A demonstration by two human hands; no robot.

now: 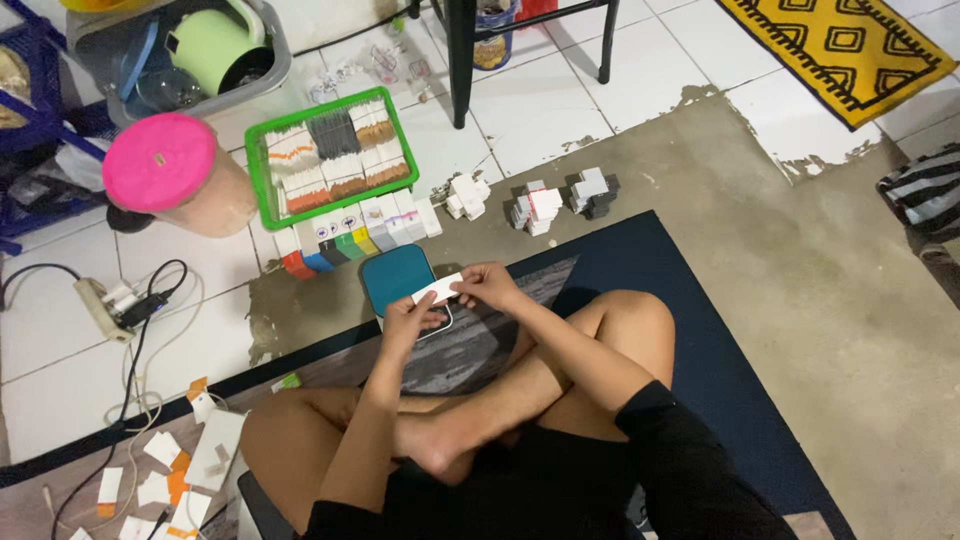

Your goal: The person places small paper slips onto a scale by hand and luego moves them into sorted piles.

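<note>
Seated cross-legged on a dark blue mat [700,330], you pinch a small white card [438,288] at either end, left hand [412,318] and right hand [487,287] both closed on it, holding it flat just above a teal scale [395,275] set directly before your knees. Supplies sit within arm's reach, seemingly for easy picking: a green tray [262,190] of sorted strips, a row of coloured boxes [350,240] along its near edge, and three piles of folded white pieces [535,205] on the bare concrete.
</note>
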